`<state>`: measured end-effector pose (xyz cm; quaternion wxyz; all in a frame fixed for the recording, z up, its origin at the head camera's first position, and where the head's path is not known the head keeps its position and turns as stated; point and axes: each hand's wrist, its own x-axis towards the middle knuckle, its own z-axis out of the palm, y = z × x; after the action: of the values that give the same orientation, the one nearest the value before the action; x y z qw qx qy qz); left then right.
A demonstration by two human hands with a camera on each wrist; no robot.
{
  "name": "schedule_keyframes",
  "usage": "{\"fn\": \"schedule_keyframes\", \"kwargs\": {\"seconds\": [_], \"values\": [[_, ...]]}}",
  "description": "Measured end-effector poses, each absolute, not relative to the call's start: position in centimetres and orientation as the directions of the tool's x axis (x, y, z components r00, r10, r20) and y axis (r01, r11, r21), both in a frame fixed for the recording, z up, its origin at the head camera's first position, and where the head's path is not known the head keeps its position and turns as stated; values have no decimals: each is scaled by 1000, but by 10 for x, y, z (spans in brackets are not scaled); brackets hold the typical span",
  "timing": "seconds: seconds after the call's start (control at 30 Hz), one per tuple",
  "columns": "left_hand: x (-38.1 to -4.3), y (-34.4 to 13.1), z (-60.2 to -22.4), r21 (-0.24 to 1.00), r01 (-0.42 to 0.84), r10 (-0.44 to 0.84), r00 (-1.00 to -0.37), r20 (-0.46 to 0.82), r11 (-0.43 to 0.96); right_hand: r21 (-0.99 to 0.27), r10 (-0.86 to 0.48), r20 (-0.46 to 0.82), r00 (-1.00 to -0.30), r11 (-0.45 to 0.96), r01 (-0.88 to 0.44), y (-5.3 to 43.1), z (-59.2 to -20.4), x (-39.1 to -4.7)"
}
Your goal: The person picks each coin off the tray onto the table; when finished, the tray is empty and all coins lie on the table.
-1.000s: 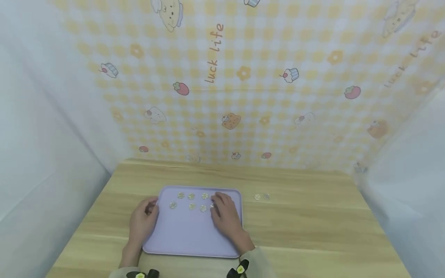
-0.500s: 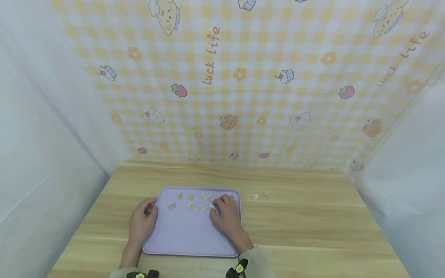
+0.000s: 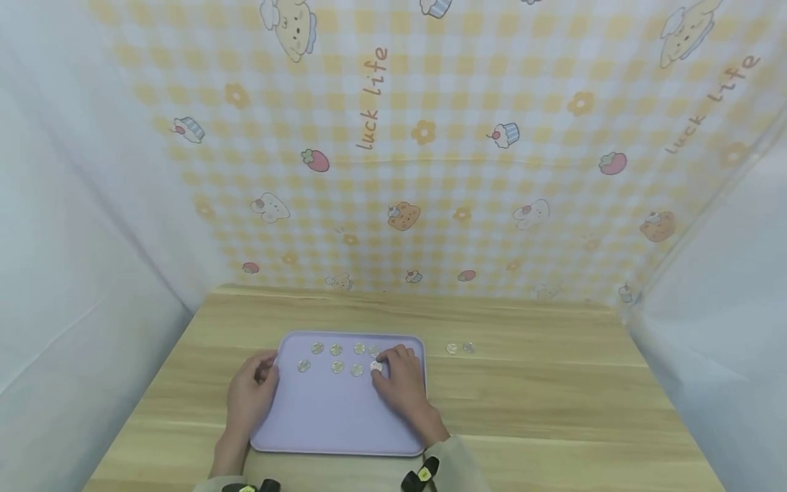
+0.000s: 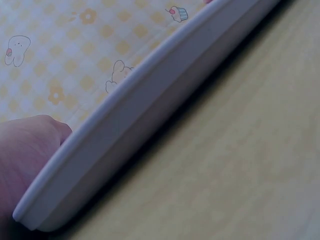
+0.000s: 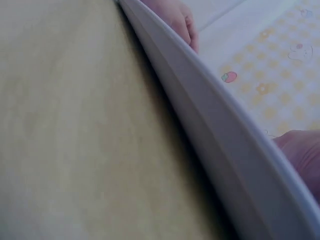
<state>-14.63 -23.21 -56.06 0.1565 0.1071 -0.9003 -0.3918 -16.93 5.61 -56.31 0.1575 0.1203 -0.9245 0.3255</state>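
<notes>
A lilac tray [image 3: 332, 417] lies on the wooden table, with several round coins across its far half. My left hand [image 3: 249, 393] holds the tray's left rim with curled fingers. Over the right part of the tray, my right hand [image 3: 402, 383] has its thumb and forefinger spread loosely around a shiny coin [image 3: 376, 367] in the nearer row. Another coin [image 3: 374, 351] sits just beyond the forefinger. The left wrist view shows the tray's near side wall [image 4: 135, 115] with part of the left hand [image 4: 30, 150] behind it.
Two more coins, a yellowish one [image 3: 451, 348] and a greyer one [image 3: 469, 348], lie on the table [image 3: 541, 389] to the right of the tray. A yellow checked cloth [image 3: 455, 164] hangs behind the table, and white sheets [image 3: 80, 239] flank it.
The coin by my right thumb, partly covered earlier, now shows whole between thumb and forefinger. The fingertips have drawn back slightly. My left hand and the tray stay in place.
</notes>
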Motion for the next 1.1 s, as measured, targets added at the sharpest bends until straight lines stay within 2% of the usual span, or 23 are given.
{"fn": "schedule_keyframes", "kwargs": {"seconds": [0.43,1.1], "values": [[-147,-234,-562,734,-76,-316,-929,194,675,-507,-200,406,-892,763,-402,56,-566,-169],[-145,-231,-560,735,-90,-317,-932,175,672,-495,-185,427,-885,771,-400,55,-561,-164]]}}
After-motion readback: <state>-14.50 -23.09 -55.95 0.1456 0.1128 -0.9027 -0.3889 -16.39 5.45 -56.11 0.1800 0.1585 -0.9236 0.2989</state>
